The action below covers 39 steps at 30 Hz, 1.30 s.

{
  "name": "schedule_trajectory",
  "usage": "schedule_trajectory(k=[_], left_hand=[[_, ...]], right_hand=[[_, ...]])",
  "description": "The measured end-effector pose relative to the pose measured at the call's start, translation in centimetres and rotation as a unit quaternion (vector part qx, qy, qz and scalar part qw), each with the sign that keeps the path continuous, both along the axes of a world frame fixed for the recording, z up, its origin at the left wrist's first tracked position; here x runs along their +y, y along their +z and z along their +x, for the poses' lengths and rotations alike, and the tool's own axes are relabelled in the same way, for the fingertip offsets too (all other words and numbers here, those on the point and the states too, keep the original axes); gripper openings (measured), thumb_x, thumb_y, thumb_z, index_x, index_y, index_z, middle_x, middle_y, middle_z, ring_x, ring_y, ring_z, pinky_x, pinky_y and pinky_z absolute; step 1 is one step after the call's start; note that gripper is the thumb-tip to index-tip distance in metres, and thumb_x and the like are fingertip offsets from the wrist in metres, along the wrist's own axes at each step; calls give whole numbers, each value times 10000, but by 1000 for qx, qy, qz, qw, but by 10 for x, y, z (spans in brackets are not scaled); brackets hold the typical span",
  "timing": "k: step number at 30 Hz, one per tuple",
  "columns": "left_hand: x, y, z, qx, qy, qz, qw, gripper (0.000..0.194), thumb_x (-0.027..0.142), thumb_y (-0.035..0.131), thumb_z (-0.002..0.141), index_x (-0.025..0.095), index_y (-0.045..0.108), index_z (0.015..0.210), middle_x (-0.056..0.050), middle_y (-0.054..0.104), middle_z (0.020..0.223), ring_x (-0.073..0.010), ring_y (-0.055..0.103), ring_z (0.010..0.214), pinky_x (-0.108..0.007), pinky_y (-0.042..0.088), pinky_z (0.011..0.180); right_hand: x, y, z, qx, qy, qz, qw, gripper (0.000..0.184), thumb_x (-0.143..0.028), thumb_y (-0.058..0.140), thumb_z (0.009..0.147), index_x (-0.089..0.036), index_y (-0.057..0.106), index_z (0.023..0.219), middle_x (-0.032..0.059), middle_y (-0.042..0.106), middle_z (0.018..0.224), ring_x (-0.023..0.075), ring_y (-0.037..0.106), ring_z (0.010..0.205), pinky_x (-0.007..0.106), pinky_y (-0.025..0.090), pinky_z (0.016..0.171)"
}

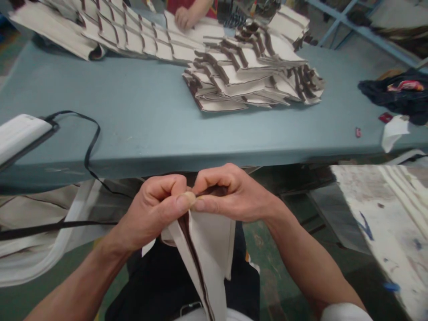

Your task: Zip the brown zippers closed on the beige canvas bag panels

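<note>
My left hand and my right hand meet in front of my lap, thumbs side by side. Both pinch the top edge of a cream fabric piece with dark brown edging. The piece hangs down from my fingers over my dark trousers, its brown strip running lengthwise between two cream layers. What lies right under the thumb tips is hidden. Beyond my hands, a stack of similar cream pieces with brown edges lies on the blue-covered table.
Overlapping cream pieces spread along the table's far left, where another person's hand rests. A white device with a black strap sits at left above a white plastic bin. Dark cloth lies right; a stained white board stands lower right.
</note>
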<state>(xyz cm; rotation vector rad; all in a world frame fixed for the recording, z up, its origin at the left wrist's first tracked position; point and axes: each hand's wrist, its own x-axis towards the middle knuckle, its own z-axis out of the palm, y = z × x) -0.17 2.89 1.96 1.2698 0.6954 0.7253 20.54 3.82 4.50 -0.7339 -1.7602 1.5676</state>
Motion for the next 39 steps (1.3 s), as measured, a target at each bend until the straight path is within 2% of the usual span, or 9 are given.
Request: schedule_trajectory(k=[4,8,14,17,19,23,27,31,39], left_hand=[[5,13,-15,35,4,69,997,569,502,649,1005,210,358,613,64,347,570,-82,309,497,-230,241,434],[11,20,-40,62,42,153,985,550,474,598,1048,204,412,606,53,402,543,-93,377,484,-244,276,443],[21,18,-55,269,125,267,917,397,433,651,994,185,632,685,39,597,652,-106,508,586,-219,383,552],[28,13,-56,257,96,269,923,408,415,584,1028,191,613,689,29,600,677,-122,536,623,-214,412,580],[33,9,-56,215,42,262,940,383,387,547,1050,189,634,734,0,651,736,-149,593,689,-224,464,635],[39,7,-51,159,-60,280,945,208,379,668,990,192,710,910,-23,727,870,-170,658,784,-236,506,704],[41,26,-35,148,-86,306,936,197,385,753,939,196,713,898,21,695,815,-132,616,727,-200,465,655],[44,44,-22,126,-130,266,947,195,371,749,938,184,719,896,44,651,751,-108,565,660,-180,437,608],[47,38,-18,76,-145,222,961,97,198,656,968,183,714,891,51,659,783,-85,564,665,-146,452,607]], right_hand=[[5,4,14,-113,-50,59,991,374,-473,850,827,-171,641,754,-53,563,681,92,456,626,240,301,569],[11,6,30,-163,-68,78,981,463,-584,833,802,-182,612,735,-38,592,711,115,501,668,254,346,627],[4,12,35,-174,-93,168,966,377,-478,831,864,-191,617,744,-22,648,756,131,537,720,287,380,747],[-3,16,32,-172,-98,196,960,320,-382,845,878,-194,621,746,-30,655,748,127,552,723,281,388,751],[-6,19,29,-171,-100,202,959,314,-365,834,900,-194,624,741,-30,661,739,123,564,716,270,394,726],[-8,22,23,-154,-92,159,971,352,-425,806,931,-189,630,739,-28,649,726,105,540,659,243,394,646],[-4,25,17,-124,-74,100,984,357,-424,827,912,-179,627,747,-47,605,712,83,477,619,223,373,592],[2,28,12,-111,-59,70,990,326,-352,861,874,-176,617,749,-62,576,713,76,468,631,216,356,581],[5,24,13,-107,-25,68,992,190,-254,755,836,-190,586,779,-55,537,733,98,456,665,242,367,634]])
